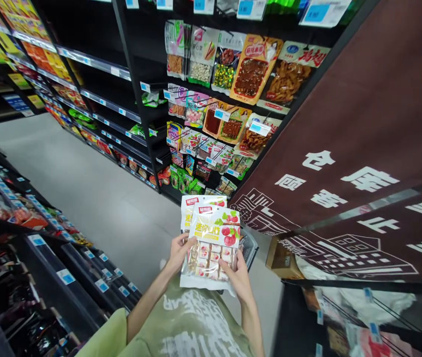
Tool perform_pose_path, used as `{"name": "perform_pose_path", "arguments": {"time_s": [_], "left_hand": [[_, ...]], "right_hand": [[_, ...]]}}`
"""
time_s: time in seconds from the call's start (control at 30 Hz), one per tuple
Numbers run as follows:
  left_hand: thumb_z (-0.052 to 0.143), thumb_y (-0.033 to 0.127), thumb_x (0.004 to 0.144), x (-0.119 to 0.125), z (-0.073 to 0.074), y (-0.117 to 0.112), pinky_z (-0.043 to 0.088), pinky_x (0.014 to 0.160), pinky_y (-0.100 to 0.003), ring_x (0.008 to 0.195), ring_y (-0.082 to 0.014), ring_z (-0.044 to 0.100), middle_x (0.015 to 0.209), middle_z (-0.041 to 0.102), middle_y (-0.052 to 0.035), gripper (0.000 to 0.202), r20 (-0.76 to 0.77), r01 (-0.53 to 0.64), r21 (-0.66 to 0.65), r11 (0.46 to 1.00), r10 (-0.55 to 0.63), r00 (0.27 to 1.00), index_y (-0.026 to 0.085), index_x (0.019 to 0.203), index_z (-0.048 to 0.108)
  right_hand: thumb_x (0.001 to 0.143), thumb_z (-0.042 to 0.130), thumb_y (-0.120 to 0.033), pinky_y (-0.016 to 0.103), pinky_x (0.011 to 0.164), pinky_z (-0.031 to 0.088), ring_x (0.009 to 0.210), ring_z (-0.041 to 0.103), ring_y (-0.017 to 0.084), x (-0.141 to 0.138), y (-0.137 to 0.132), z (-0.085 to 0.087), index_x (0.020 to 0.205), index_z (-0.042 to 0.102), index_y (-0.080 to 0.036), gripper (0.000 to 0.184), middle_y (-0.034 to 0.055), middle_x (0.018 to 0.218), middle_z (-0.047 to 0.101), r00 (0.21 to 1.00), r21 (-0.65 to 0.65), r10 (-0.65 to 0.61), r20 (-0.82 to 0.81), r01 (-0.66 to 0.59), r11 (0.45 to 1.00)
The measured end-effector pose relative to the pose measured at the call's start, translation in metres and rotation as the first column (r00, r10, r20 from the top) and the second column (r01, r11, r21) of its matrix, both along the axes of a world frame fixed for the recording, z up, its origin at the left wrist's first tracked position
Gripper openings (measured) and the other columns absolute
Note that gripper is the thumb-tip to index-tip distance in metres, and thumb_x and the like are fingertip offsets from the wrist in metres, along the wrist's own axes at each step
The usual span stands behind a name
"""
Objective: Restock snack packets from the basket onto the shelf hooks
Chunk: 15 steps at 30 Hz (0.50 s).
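Note:
Two white snack bags with red berries printed on them are in front of my body. The front bag (pixel 211 248) has a clear lower window showing small wrapped pieces in rows. Partly hidden behind it and shifted left is the rear bag (pixel 187 208). My left hand (pixel 180 250) grips the bags at their left side, thumb on the front. At the lower right, my right hand (pixel 237 275) is closed on the front bag with its thumb across the window. Whether the right fingers also reach the rear bag is hidden.
Hanging snack packets (pixel 255 67) fill the rack ahead. A brown printed curtain (pixel 330 129) spans the right, with a cardboard box (pixel 283 260) by its lower edge. Behind the bags shows part of a grey basket (pixel 250 248). Stocked shelving (pixel 66 275) lines the left.

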<state>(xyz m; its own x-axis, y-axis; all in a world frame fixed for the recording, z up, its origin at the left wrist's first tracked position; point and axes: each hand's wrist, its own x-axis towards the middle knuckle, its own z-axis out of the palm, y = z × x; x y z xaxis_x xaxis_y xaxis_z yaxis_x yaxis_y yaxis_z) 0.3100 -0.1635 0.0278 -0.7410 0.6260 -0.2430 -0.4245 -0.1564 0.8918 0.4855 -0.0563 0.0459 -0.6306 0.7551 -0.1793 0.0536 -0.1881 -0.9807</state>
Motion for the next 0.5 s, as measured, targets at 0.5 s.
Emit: {"name": "perform_pose_path", "arguments": {"time_s": [0.5], "left_hand": [[0.084, 0.034, 0.065, -0.054, 0.01, -0.025, 0.057, 0.088, -0.037, 0.098, -0.023, 0.07, 0.115, 0.07, -0.0044, 0.051, 0.061, -0.142, 0.146, 0.979, 0.135, 0.989, 0.025, 0.105, 0.053]], "right_hand": [[0.065, 0.081, -0.048, 0.038, 0.082, 0.06, 0.104, 0.069, 0.031, 0.066, 0.053, -0.026, 0.121, 0.057, -0.021, 0.067, 0.015, 0.123, 0.068, 0.773, 0.05, -0.625, 0.113, 0.624, 0.78]]}}
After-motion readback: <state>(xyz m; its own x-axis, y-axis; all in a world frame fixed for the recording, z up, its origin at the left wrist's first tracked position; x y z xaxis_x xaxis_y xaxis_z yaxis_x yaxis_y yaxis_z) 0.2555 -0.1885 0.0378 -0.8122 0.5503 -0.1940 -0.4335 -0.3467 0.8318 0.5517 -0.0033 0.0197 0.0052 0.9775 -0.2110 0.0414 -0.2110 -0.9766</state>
